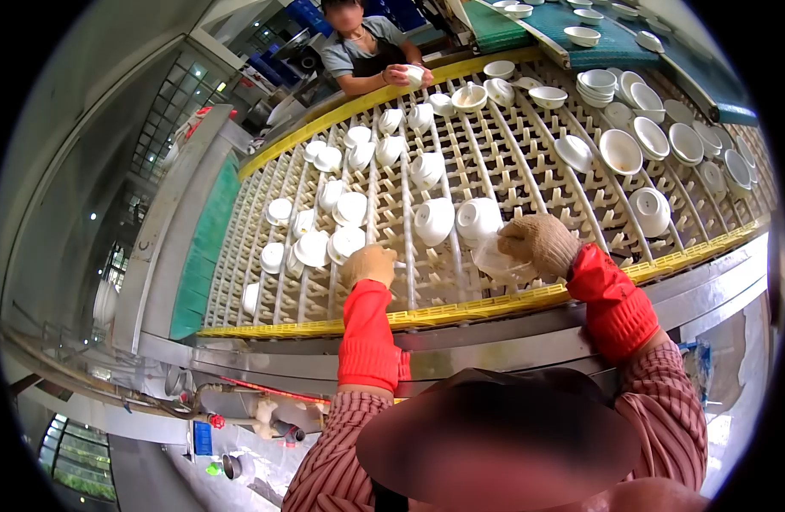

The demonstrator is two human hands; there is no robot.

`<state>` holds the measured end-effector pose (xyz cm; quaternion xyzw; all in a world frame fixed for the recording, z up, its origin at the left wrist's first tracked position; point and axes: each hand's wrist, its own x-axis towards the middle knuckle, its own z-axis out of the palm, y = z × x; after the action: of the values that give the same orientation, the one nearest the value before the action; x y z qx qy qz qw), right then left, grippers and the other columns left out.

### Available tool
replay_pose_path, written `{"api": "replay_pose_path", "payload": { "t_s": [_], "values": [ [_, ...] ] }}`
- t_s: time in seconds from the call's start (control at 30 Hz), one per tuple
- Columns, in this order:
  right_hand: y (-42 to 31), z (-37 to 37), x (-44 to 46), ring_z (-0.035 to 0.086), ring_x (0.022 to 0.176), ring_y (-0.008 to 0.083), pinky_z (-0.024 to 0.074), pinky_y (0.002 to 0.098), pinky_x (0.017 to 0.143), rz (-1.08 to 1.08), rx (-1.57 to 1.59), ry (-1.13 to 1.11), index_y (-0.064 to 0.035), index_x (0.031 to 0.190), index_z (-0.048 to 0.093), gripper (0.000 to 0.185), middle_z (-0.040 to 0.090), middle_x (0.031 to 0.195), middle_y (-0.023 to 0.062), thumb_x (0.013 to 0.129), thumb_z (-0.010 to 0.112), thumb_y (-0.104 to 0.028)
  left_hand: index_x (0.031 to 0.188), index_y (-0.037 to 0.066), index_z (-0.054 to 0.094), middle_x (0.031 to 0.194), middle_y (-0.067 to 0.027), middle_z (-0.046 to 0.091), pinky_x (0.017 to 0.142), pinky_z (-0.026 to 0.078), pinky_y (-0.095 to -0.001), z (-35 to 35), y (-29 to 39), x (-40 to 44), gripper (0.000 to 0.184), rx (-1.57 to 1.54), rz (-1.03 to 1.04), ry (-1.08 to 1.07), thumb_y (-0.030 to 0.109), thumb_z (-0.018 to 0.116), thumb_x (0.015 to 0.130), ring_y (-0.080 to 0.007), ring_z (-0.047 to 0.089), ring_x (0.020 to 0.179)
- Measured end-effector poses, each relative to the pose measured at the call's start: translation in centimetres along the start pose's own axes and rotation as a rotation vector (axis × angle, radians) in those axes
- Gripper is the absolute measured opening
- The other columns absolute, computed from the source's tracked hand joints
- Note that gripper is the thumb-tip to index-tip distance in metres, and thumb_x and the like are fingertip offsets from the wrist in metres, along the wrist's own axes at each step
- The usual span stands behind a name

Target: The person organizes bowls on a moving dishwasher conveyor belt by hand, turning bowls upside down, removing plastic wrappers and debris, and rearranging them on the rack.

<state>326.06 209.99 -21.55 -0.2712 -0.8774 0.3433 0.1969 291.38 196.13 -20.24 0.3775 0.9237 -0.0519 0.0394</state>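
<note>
My right hand (537,243), in a tan glove, is closed on a pale bowl (501,261) that looks smeared by motion, low over the rack near its front edge. Two upturned white bowls, one rounded bowl (479,220) and its neighbour (433,222), sit just beyond it. My left hand (369,266), gloved too, is over the peg rack (426,286) beside a white bowl (346,244). Its fingers are partly hidden by the back of the glove, so I cannot make out whether it grips anything. Red sleeve covers wrap both forearms.
Several white bowls stand in rows on the pegs to the left. Stacked bowls (597,85) crowd the right end. Across the rack a co-worker (367,51) holds a bowl (414,76). Yellow rails (461,314) edge the rack; a green conveyor belt (610,38) carries more bowls.
</note>
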Motion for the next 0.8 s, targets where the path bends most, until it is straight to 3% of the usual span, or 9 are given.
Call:
{"api": "replay_pose_path", "payload": {
  "t_s": [0.13,0.3,0.47,0.57,0.7,0.8],
  "values": [
    [-0.1,-1.1,-0.1,0.078,0.092,0.0367,0.0618,0.0466,0.085,0.028,-0.019,-0.009,-0.0084,0.115,0.084,0.036,0.081,0.1,0.0174,0.102,0.07,-0.038,0.129,0.008,0.075,0.125,-0.0227,0.078,0.099,0.057,-0.0544,-1.2,1.1,-1.8,0.049,-0.084,0.053,0.205,0.045,0.074,0.097,-0.0429,0.074,0.118],
    [1.6,-1.6,-0.3,0.078,0.092,0.0365,0.0618,0.0466,0.084,-0.018,-0.037,0.081,-0.0083,0.115,0.083,0.035,0.081,0.1,0.0167,0.102,0.07,-0.038,0.122,0.007,0.076,0.121,-0.0239,0.078,0.097,0.056,-0.055,-1.3,2.9,-2.4,0.048,-0.122,0.115,0.154,0.049,0.072,0.098,-0.0443,0.073,0.116],
    [2.1,-3.6,-0.6,0.077,0.09,0.0377,0.0606,0.0481,0.082,0.002,-0.089,0.139,-0.0075,0.104,0.081,0.036,0.079,0.094,0.0173,0.104,0.066,-0.04,0.112,0.006,0.077,0.117,-0.0245,0.078,0.097,0.054,-0.0556,-0.4,4.1,-2.3,0.05,-0.075,0.178,0.082,0.054,0.07,0.099,-0.0443,0.072,0.115],
    [3.2,-3.7,-0.7,0.075,0.087,0.0401,0.0585,0.0507,0.081,-0.002,-0.023,0.314,-0.0069,0.099,0.079,0.036,0.076,0.091,0.0204,0.104,0.065,-0.039,0.112,0.007,0.077,0.118,-0.0248,0.078,0.097,0.054,-0.0554,-0.6,4.7,-2.7,0.05,-0.103,0.155,0.067,0.055,0.07,0.1,-0.0446,0.072,0.115],
    [2.8,-5.9,-1.7,0.075,0.093,0.0398,0.0595,0.0489,0.084,0.093,-0.006,0.334,-0.0048,0.114,0.081,0.038,0.079,0.099,0.019,0.105,0.067,-0.039,0.114,0.005,0.077,0.119,-0.0255,0.078,0.1,0.055,-0.0558,0.1,5.0,-2.7,0.052,-0.057,0.173,0.129,0.055,0.069,0.1,-0.0458,0.072,0.116],
    [4.0,-6.5,-2.3,0.078,0.097,0.0313,0.0611,0.0429,0.089,0.182,0.204,0.498,-0.0068,0.125,0.081,0.043,0.081,0.108,0.0179,0.108,0.068,-0.044,0.117,0.005,0.076,0.121,-0.025,0.078,0.101,0.055,-0.0558,0.2,5.6,-3.2,0.051,-0.048,0.133,0.116,0.053,0.068,0.101,-0.0457,0.072,0.118]
  ]
}}
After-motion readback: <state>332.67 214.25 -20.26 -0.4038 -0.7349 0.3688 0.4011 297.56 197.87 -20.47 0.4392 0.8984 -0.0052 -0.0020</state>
